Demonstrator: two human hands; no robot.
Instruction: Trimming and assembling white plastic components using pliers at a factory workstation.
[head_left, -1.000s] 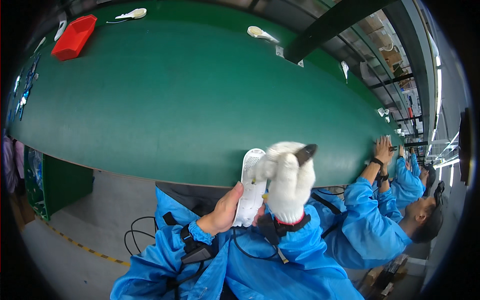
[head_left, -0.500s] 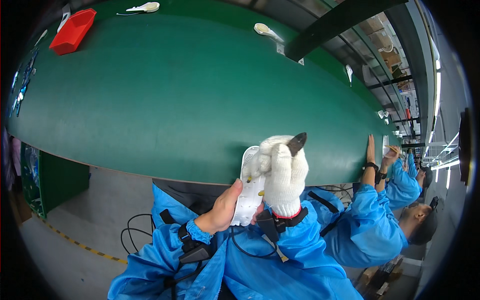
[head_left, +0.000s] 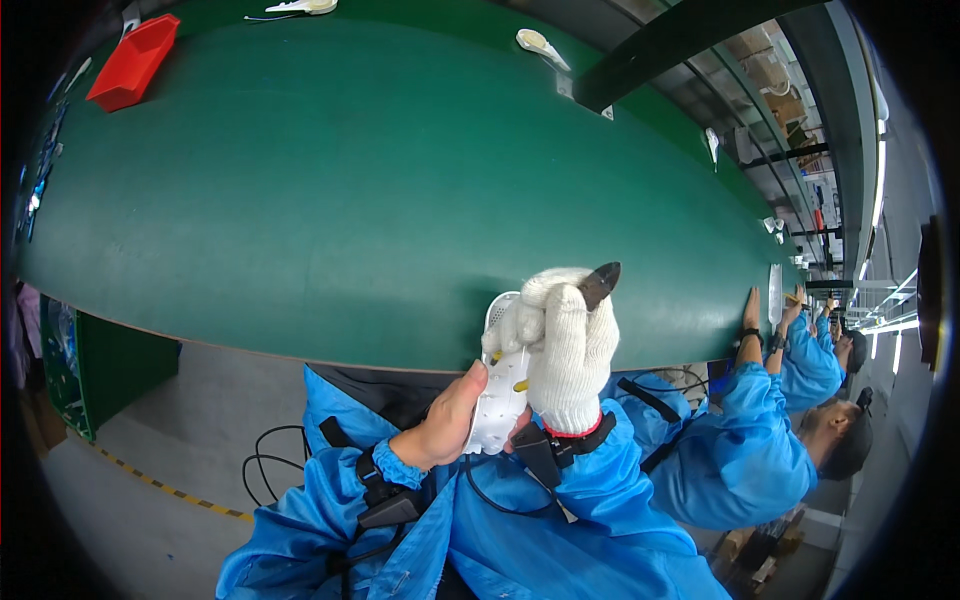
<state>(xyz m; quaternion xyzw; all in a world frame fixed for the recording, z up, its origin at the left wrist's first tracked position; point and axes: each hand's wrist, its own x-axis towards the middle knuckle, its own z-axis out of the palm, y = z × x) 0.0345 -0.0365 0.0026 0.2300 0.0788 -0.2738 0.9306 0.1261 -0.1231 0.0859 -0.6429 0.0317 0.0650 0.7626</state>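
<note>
Smooth green surface [head_left: 300, 200] ahead; at its near edge your bare left hand [head_left: 445, 415] grips a long white plastic shell [head_left: 494, 408], while your white-knit-gloved right hand [head_left: 568, 345] has fingers curled round a dark tapered tool [head_left: 601, 285]. If your hold loosens, the tool might scratch the shell. Its long axis runs away from you, perforated end [head_left: 497, 308] foremost

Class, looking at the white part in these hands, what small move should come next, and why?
Probably lift the gloved right hand slightly to uncover the white part, since that hand hides some of the upper half, while the left hand holds the lower half.
</note>
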